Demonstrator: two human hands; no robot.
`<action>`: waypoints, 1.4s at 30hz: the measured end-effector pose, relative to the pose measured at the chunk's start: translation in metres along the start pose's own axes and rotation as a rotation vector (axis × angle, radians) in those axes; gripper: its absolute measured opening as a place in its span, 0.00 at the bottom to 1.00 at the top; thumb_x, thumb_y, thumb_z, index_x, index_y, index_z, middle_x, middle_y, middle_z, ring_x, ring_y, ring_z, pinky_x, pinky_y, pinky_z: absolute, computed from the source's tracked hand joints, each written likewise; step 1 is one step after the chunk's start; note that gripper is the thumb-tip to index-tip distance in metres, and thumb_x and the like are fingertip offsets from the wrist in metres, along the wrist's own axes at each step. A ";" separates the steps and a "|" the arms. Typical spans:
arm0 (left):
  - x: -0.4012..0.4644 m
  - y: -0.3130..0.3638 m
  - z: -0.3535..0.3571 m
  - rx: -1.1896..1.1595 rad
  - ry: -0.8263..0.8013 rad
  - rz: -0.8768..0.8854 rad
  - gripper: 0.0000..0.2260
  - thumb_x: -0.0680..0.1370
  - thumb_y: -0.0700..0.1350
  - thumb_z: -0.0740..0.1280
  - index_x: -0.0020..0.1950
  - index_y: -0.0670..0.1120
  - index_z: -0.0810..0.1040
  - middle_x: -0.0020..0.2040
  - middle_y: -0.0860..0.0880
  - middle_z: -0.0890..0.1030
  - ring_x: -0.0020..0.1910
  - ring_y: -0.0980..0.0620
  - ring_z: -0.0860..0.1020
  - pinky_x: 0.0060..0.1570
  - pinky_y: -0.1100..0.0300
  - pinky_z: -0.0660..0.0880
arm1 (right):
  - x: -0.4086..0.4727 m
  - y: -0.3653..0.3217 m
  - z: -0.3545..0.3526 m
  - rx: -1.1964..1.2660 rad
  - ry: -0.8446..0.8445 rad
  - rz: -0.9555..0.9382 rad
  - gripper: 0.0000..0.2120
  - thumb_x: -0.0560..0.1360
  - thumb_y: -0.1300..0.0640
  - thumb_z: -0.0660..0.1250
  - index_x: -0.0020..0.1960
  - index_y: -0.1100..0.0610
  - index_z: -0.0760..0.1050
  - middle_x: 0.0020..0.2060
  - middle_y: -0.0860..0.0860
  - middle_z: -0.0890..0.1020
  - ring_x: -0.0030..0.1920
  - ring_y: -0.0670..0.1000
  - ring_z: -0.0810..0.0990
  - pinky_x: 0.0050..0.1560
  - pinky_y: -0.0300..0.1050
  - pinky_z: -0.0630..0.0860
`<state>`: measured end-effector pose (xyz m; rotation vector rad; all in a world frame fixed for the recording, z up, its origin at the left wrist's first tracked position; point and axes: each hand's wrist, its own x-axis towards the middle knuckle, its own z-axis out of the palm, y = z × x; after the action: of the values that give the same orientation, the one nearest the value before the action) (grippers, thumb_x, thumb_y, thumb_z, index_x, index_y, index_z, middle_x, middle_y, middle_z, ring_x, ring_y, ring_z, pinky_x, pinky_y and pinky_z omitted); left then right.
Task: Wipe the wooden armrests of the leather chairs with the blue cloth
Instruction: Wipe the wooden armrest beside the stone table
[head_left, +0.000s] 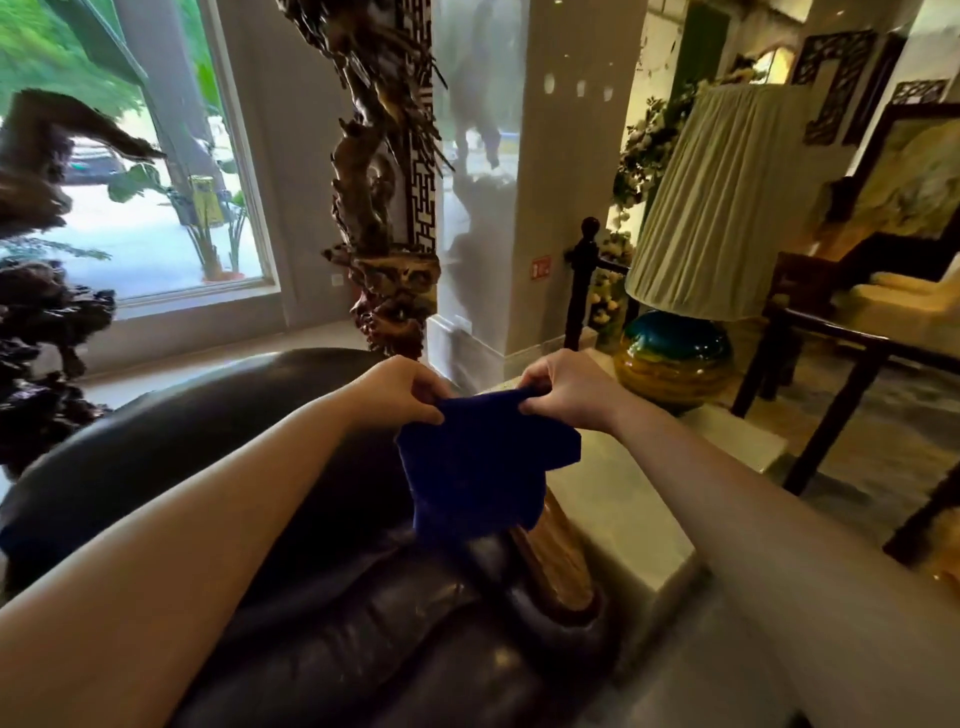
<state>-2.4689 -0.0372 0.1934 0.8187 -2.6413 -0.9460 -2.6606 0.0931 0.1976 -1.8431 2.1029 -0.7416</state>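
A dark blue cloth (480, 467) hangs in front of me, held up by its top edge. My left hand (402, 387) pinches its left corner and my right hand (563, 387) pinches its right corner. Below it lies a black leather chair (218, 467), seen from above its back and arm. The chair's wooden armrest (556, 551) runs under the cloth's lower edge; its far part is hidden by the cloth. The cloth hangs just above the armrest, and I cannot tell whether they touch.
A pale stone side table (639, 499) stands right of the chair, bearing a lamp (696, 291) with a blue and yellow base. A carved wooden sculpture (384, 234) rises behind the chair. Dark wooden furniture (831, 374) stands at the right, a window (130, 182) at the left.
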 end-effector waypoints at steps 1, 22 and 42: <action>0.011 0.002 0.008 -0.004 0.002 -0.010 0.15 0.69 0.37 0.71 0.37 0.59 0.79 0.31 0.66 0.81 0.34 0.69 0.78 0.32 0.78 0.70 | 0.002 0.014 -0.002 0.006 0.000 -0.001 0.07 0.72 0.62 0.68 0.47 0.54 0.82 0.39 0.48 0.83 0.39 0.45 0.81 0.32 0.31 0.72; 0.238 -0.066 0.186 -0.189 0.074 -0.303 0.09 0.69 0.39 0.72 0.48 0.48 0.82 0.44 0.51 0.83 0.43 0.56 0.80 0.46 0.60 0.78 | 0.127 0.290 0.042 0.134 -0.182 0.165 0.08 0.71 0.63 0.67 0.48 0.56 0.82 0.41 0.51 0.84 0.43 0.48 0.81 0.43 0.40 0.76; 0.318 -0.163 0.403 -0.365 0.129 -0.765 0.11 0.70 0.40 0.71 0.38 0.58 0.79 0.39 0.55 0.82 0.41 0.60 0.80 0.37 0.68 0.73 | 0.178 0.515 0.193 0.201 -0.544 0.123 0.06 0.71 0.61 0.69 0.46 0.52 0.81 0.39 0.48 0.82 0.43 0.47 0.80 0.40 0.37 0.74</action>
<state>-2.8110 -0.1139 -0.2153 1.7510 -1.9374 -1.4149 -3.0310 -0.0843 -0.2089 -1.5676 1.7022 -0.3495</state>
